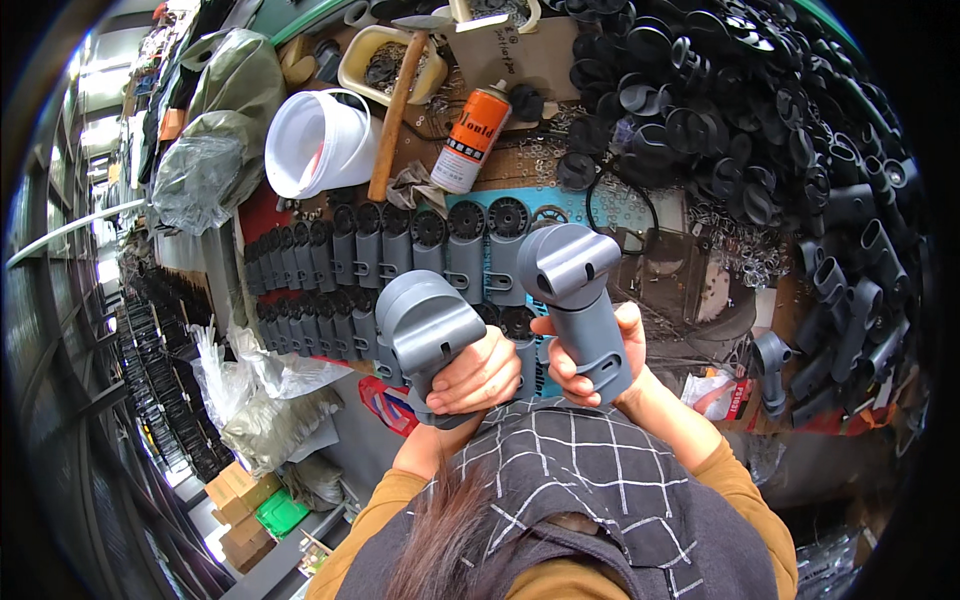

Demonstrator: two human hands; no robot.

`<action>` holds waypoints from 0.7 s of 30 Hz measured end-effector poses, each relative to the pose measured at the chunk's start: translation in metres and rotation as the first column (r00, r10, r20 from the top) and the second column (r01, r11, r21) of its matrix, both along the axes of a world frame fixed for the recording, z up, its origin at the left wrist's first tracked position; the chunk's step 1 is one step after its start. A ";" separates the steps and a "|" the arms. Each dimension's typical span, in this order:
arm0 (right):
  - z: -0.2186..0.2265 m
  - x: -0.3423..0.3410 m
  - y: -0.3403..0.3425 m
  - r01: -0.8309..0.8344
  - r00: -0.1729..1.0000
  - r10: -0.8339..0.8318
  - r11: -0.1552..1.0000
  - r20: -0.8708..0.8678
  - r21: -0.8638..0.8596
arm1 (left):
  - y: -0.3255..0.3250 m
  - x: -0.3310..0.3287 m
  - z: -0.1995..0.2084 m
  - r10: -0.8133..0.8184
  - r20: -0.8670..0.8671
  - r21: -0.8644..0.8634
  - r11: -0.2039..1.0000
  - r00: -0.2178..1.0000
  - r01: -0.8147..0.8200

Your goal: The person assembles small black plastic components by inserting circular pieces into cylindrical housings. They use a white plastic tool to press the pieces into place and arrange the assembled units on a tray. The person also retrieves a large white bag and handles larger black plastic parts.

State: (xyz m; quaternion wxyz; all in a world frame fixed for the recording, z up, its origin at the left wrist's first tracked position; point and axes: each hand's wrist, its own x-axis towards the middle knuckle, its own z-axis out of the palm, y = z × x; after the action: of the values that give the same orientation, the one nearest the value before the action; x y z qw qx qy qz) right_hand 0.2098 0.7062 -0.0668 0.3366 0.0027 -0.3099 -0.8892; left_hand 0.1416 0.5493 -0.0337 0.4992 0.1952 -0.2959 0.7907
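My left hand (478, 375) grips a grey plastic joint piece (425, 325) with a rounded head, held upright over the bench edge. My right hand (600, 360) grips a second grey joint piece (575, 290) of the same shape, slightly higher and a little apart from the first. Behind both pieces, two rows of the same grey parts (340, 260) lie side by side on the bench, some topped with black toothed discs (467, 218).
A large heap of black plastic parts (740, 110) fills the right side. A hammer (395, 110), an orange spray can (470, 135), a white bucket (315, 140) and a yellow tray (385, 62) sit at the back. Plastic bags (260, 385) and cardboard boxes (240, 495) lie left.
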 end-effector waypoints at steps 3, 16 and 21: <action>-0.003 -0.001 0.000 -0.019 1.000 0.019 1.000 -0.006 0.009 | -0.004 -0.002 -0.004 0.012 0.022 -0.019 1.000 1.000 -0.011; 0.021 -0.342 -0.015 0.613 0.739 0.571 -0.790 -0.357 0.005 | -0.049 -0.025 -0.024 0.473 -0.196 -0.980 -0.052 0.859 -0.195; 0.012 -0.457 -0.043 0.576 0.744 0.662 -0.704 -0.090 -0.415 | -0.052 -0.041 -0.028 0.418 -0.411 -0.890 -0.379 0.810 -0.255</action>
State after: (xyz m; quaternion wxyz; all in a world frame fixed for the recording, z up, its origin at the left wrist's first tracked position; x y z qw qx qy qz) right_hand -0.2470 0.6637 -0.0547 0.0633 0.0289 -0.9845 0.1608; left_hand 0.1010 0.4972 -0.0617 0.1722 -0.2295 0.4799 0.8291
